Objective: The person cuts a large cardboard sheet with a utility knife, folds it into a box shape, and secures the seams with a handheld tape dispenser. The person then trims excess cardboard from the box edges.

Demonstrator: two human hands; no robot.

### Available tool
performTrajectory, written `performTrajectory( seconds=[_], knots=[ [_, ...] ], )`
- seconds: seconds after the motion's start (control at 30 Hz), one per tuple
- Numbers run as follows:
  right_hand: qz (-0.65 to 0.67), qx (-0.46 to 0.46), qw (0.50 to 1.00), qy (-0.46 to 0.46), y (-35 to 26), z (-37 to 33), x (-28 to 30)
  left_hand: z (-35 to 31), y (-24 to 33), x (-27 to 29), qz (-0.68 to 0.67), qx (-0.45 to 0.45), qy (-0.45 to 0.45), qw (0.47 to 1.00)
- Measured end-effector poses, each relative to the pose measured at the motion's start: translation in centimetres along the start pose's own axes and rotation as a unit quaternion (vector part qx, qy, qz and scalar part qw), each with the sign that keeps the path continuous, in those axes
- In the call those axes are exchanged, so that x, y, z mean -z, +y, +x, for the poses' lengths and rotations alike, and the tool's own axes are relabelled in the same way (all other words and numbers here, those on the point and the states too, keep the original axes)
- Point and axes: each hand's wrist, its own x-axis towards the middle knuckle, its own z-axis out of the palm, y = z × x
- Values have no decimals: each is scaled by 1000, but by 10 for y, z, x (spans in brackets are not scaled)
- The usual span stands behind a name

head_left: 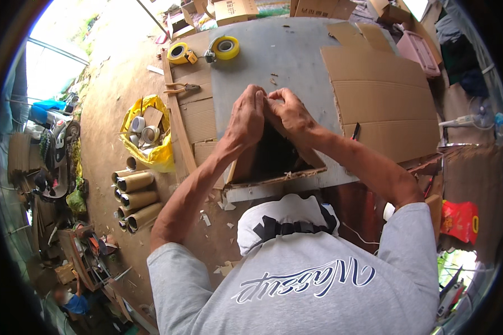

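Observation:
On the grey tabletop (251, 61) in front of me stands a folded brown cardboard piece (313, 172), triangular, with a dark inside and a rough near edge. My left hand (248, 116) is closed at its upper left, fingers pressed together along the cardboard. From the other side my right hand (292, 115) pinches the top with bent fingers. The two hands nearly meet at the peak. My fingertips and the edge between them are partly hidden.
Beyond my left hand are two yellow tape rolls (178, 53) and pliers (183, 88) by a wooden strip (180, 128). A yellow bag (165, 159) of tape rolls and stacked cardboard tubes (137, 181) sit left. A large cardboard sheet (383, 100) and a red-black pen-like tool (355, 131) lie right.

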Motion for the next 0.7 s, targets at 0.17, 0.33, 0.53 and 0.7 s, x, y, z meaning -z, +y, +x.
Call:
performTrajectory(
  seconds=[0.17, 0.33, 0.53, 0.7],
  knots=[
    [108, 12, 983, -145, 8, -14, 19, 2, 2, 2, 43, -43, -3, 998],
    [44, -85, 945, -313, 14, -78, 73, -2, 8, 5, 48, -11, -13, 999],
    [91, -35, 936, -339, 23, -87, 85, -2, 8, -4, 68, -29, 2, 997],
    [64, -1, 958, -281, 20, -95, 73, -3, 10, -7, 74, -36, 15, 996]
  ],
)
